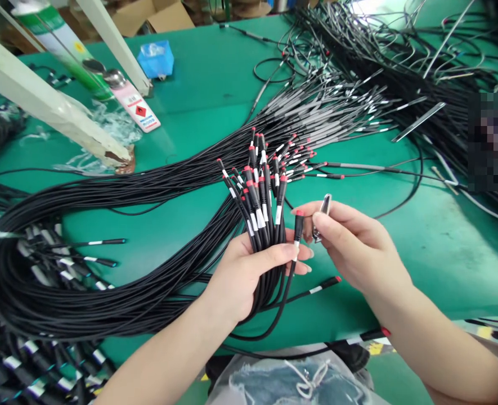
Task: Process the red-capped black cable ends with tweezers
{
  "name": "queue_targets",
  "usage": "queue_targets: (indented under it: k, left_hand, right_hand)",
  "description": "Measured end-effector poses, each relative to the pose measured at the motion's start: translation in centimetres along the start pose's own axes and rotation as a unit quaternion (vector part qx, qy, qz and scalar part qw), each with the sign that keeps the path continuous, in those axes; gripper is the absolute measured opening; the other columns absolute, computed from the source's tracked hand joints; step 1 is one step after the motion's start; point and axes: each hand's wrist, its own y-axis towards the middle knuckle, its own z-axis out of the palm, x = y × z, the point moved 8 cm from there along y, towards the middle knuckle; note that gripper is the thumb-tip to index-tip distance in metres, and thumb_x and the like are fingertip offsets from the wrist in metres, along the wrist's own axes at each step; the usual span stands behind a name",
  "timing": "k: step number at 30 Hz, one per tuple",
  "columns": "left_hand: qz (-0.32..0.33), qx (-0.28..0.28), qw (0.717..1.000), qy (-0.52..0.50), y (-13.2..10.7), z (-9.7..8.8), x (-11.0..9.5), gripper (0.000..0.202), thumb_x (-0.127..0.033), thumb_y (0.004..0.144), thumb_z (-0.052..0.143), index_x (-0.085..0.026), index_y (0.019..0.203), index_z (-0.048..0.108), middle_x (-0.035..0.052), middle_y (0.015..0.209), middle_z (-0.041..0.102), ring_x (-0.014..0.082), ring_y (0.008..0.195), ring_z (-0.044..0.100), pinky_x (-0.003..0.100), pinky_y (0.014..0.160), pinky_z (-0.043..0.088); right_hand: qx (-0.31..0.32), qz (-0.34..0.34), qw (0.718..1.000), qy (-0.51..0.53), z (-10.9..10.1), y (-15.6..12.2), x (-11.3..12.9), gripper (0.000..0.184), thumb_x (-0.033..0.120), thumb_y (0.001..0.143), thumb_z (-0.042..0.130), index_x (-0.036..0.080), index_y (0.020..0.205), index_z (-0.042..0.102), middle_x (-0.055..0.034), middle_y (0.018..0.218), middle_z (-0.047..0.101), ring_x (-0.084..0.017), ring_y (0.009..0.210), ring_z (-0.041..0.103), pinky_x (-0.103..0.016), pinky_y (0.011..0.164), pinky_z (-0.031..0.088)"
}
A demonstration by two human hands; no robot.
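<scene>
My left hand (242, 273) is wrapped round a bunch of black cables (265, 239) with white labels and red-capped connector ends pointing up. One cable connector (298, 225) stands apart from the bunch, by my left thumb, its red end close to my right fingertips. Between the thumb and fingers of my right hand (358, 247) is a small silver nail clipper (325, 205), partly hidden by the fingers. Below the hands, a loose red-tipped cable end (328, 282) lies on the green table. More red-tipped connectors (301, 157) lie just behind the bunch.
A long loop of black cables (105, 194) curves across the green table (215, 73). Grey-sleeved cable ends (316, 109) and a tangled cable pile (384, 56) fill the back right. At the left stand white posts (54, 107), a pink-white bottle (137, 107) and a blue box (156, 61).
</scene>
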Motion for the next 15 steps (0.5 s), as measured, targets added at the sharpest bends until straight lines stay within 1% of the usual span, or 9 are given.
queue_targets:
  k: [3, 6, 8, 11, 15]
  left_hand:
    - [-0.008, 0.004, 1.0, 0.016, -0.2, 0.0, 0.2, 0.01, -0.017, 0.072, 0.081, -0.016, 0.081, 0.077, 0.0042, 0.073, 0.077, 0.0142, 0.06, 0.07, 0.023, 0.064, 0.056]
    - [-0.021, 0.021, 0.999, 0.021, -0.3, 0.3, 0.4, 0.008, -0.017, 0.073, 0.08, -0.017, 0.081, 0.078, 0.0036, 0.073, 0.077, 0.0135, 0.06, 0.07, 0.021, 0.063, 0.056]
    - [-0.028, 0.031, 0.999, 0.017, -0.3, 0.5, 0.5, 0.006, -0.016, 0.075, 0.079, -0.017, 0.081, 0.078, 0.0029, 0.073, 0.077, 0.0123, 0.06, 0.07, 0.02, 0.063, 0.056]
    - [-0.024, 0.036, 0.999, 0.019, -0.3, 0.6, 0.5, 0.006, -0.014, 0.076, 0.077, -0.018, 0.08, 0.078, 0.0021, 0.073, 0.077, 0.0109, 0.06, 0.07, 0.018, 0.062, 0.055]
    - [-0.009, 0.027, 0.999, 0.024, -0.3, 0.5, 0.3, 0.006, -0.013, 0.075, 0.077, -0.018, 0.079, 0.078, 0.0021, 0.071, 0.077, 0.0103, 0.058, 0.069, 0.016, 0.061, 0.055]
  right_hand:
    - [0.038, 0.039, 0.996, 0.066, 0.6, 0.2, -0.5, 0.019, 0.04, 0.092, 0.064, 0.024, 0.095, 0.072, -0.0013, 0.084, 0.071, -0.014, 0.073, 0.066, -0.025, 0.062, 0.055]
    - [0.049, 0.046, 0.994, 0.092, 1.0, 0.2, -0.5, 0.018, 0.038, 0.092, 0.064, 0.023, 0.084, 0.07, -0.0002, 0.079, 0.069, -0.012, 0.069, 0.063, -0.024, 0.06, 0.054]
    - [0.052, 0.047, 0.992, 0.1, 1.2, 0.1, -0.6, 0.018, 0.037, 0.092, 0.064, 0.022, 0.081, 0.069, 0.001, 0.076, 0.067, -0.011, 0.066, 0.061, -0.022, 0.06, 0.053]
    - [0.054, 0.036, 0.991, 0.113, 1.3, 0.1, -0.3, 0.016, 0.034, 0.092, 0.064, 0.023, 0.082, 0.069, 0.0021, 0.076, 0.066, -0.009, 0.066, 0.06, -0.02, 0.061, 0.053]
    - [0.058, 0.01, 0.993, 0.099, 1.3, -0.1, 0.2, 0.014, 0.031, 0.095, 0.06, 0.024, 0.087, 0.07, 0.0012, 0.081, 0.067, -0.01, 0.072, 0.062, -0.019, 0.063, 0.054]
